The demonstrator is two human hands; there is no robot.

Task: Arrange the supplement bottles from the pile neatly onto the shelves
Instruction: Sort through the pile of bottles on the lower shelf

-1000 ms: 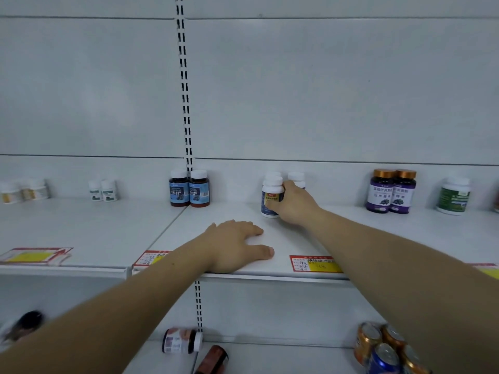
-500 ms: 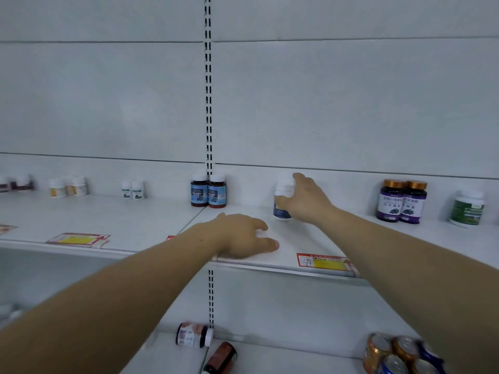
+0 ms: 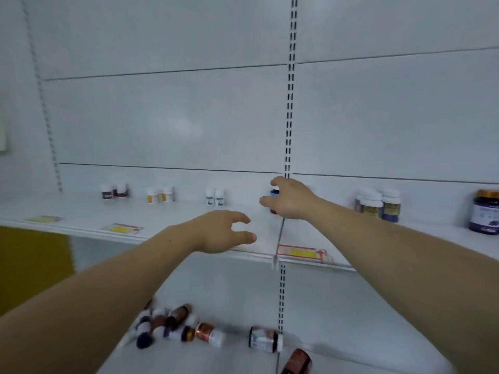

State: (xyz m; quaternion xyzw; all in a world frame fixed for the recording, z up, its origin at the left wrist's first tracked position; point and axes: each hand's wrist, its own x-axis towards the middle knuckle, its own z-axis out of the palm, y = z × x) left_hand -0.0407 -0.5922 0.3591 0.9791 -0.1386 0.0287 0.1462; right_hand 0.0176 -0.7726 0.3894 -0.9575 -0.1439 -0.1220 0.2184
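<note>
— Two hands over the shelf (image 3: 67, 209); entries?
— Blurred pile (image 3: 167, 327), lower shelf (image 3: 216, 360). Empty left hand (image 3: 221, 233), fingers apart. Then right hand (image 3: 293, 202), fingers clamped on dark bottle (image 3: 273, 194), mostly hidden, at shelf's back. Last, purple bottle (image 3: 484, 211), cut off by frame.

No readable text anywhere, way too blurry. Blue label on the dark bottle (image 3: 274, 194) in the right grip (image 3: 290, 201): mostly hidden. Labels on the white-capped bottles (image 3: 378, 207) right of that grip: just smudges. Same for the red-and-yellow shelf tag (image 3: 302, 252) below it, and for the pile (image 3: 172, 329) down-left on the lower shelf (image 3: 216, 363).
</note>
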